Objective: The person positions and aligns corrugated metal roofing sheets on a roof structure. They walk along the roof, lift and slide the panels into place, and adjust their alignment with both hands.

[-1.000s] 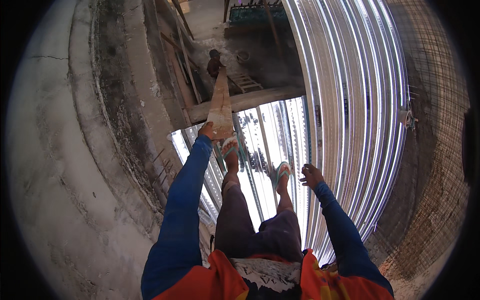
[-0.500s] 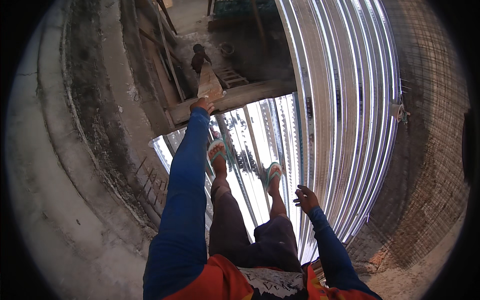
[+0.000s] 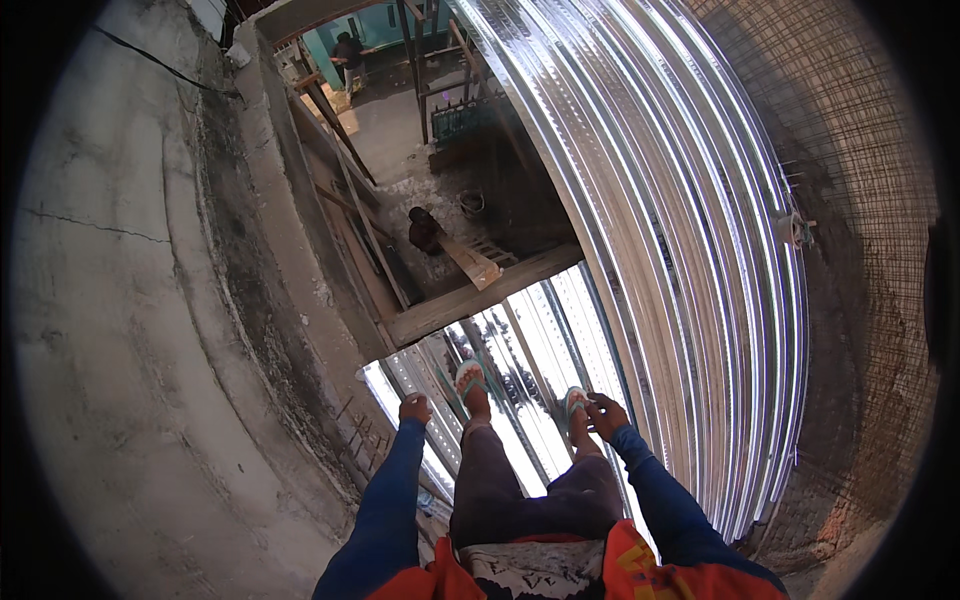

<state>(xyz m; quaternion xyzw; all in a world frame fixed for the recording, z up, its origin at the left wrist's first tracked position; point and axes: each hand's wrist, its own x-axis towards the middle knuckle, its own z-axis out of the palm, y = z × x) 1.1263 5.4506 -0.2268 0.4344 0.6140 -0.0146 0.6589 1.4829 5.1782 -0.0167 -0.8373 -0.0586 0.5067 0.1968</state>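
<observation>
Plank (image 3: 466,260) apparently held by co-worker (image 3: 425,231) beyond metal decking (image 3: 528,430)
Over it, right hand (image 3: 606,415) is held part-spread, seemingly for balance; left hand's (image 3: 415,408) closure cannot be told.

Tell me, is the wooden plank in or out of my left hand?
Out: the wooden plank shows up by the ledge, with a clear gap between its near end and your left hand.

- My sleeves (image 3: 388,500) are plain blue.
- My shirt (image 3: 625,562) is orange-red, patched with yellow.
- My shorts (image 3: 487,490) are dark, purplish grey.
- My sandals (image 3: 472,383) are white with pale green straps.
- The sheets (image 3: 640,250) are silver, striped in bright white and tan.
- The board (image 3: 476,264) is light brown.
- The wall (image 3: 100,320) is grey, smudged darker.
- The mesh (image 3: 868,110) is a brownish grid.
</observation>
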